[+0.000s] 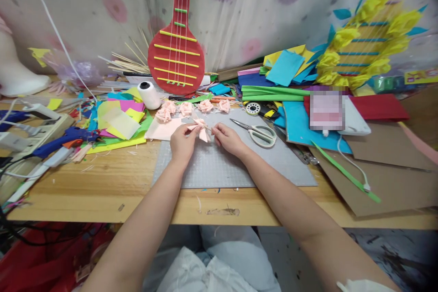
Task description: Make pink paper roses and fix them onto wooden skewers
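Observation:
Over the grey cutting mat [236,169], my left hand [182,145] pinches a piece of pale pink paper [203,134] with several petal-like points sticking out. My right hand [230,138] is closed at its other side, fingertips together on what looks like a thin stick running into the pink paper. How far the stick goes in is hidden. Just behind the hands sit several finished-looking pink paper roses [186,108] in a row. A flat pink sheet [163,128] lies to the left of my left hand. Scissors [262,137] with pale handles rest on the mat, right of my right hand.
A red paper lute [176,61] stands at the back, beside a white thread spool [149,96]. On the left are a blue glue gun [63,140], a power strip [54,130] and coloured paper scraps [118,118]. Cardboard sheets [376,182] and a white device [354,118] lie right.

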Available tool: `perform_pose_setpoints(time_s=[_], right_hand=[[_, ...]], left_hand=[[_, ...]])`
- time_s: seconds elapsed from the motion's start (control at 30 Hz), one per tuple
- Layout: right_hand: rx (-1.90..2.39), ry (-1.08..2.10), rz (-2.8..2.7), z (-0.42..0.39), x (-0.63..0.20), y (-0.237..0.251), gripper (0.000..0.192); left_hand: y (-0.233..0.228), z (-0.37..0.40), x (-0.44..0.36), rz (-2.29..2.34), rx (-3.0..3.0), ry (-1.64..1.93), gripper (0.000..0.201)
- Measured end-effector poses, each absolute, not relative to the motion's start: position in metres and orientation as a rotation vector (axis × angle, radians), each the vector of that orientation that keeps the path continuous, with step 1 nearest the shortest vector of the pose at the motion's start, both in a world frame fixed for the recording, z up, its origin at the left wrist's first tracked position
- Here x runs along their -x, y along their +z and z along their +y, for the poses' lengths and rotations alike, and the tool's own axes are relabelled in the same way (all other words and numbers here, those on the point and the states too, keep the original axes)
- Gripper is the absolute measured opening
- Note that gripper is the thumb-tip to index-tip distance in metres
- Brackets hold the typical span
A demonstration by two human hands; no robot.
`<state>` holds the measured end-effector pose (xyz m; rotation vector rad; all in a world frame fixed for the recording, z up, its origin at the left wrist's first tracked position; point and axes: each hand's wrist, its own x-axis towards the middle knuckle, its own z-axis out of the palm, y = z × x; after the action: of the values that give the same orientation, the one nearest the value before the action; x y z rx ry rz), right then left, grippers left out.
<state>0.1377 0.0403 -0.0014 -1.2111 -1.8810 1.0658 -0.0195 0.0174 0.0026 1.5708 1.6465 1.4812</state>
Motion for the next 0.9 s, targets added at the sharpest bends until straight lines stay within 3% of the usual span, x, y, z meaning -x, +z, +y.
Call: perform_pose_setpoints(time_s=[0.3,0.6,0.9], right_hand=[[1.131,1.237,-1.828,0.0391,-0.1352,-0.0005,0.034],[1.053,1.292,-1.775,0.0371,-0.1334,-0.0006,0.025],[1.116,0.95,-1.943,0.0415,-0.1402,-0.0026,0.024]], left_hand=[[-0.0017,0.0169,0.0173,1.747,-1.576,1.556,0.018],[0.0033,0.0125,0.0154,1.748,-1.67,1.553,0.02],[0.0033,0.012,0.0148,1.683,-1.558,1.556,0.02]])
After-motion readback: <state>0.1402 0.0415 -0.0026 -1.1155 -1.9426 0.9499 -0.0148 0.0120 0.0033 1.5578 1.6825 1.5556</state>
